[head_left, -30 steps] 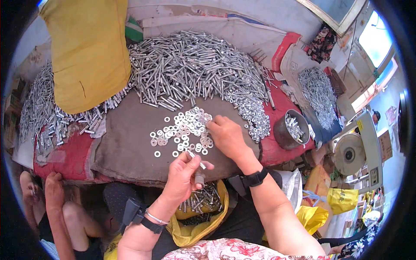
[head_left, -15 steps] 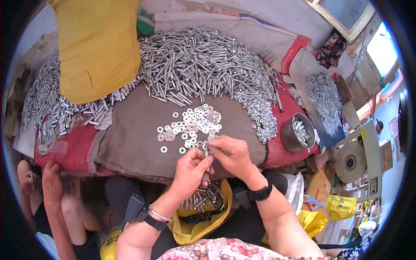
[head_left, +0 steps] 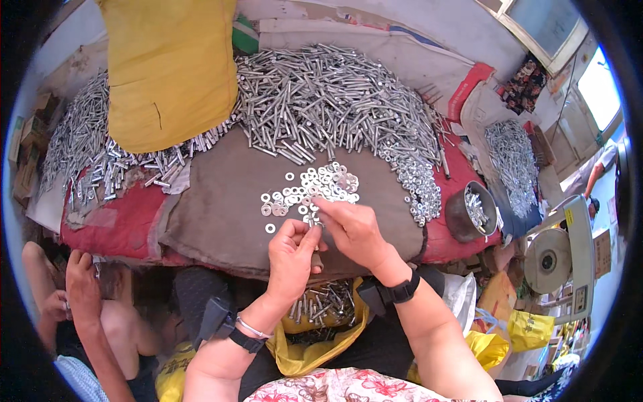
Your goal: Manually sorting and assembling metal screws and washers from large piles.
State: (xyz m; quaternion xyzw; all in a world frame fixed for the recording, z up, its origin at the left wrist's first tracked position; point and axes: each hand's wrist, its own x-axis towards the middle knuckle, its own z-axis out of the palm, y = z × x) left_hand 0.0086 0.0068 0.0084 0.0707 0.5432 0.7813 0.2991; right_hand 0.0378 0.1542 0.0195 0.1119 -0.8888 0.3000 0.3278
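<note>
Left hand [head_left: 292, 258] pinching a metal bolt [head_left: 313, 221], right hand [head_left: 358, 231] at its upper end.
The bolt sits between the left grip's thumb and fingers, its top poking out toward the loose washers [head_left: 329, 179] on the brown cloth [head_left: 221, 201]; the right grip's fingertips are drawn in close just above it, though whether they pinch anything I cannot tell. Below both hands, an open yellow bag [head_left: 360, 329] holds more bolts [head_left: 325, 301].

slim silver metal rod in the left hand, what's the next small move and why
Perhaps guide the right hand to the exposed end of the slim silver metal rod: the left hand pinches it, with the right close by, contact unclear.
</note>
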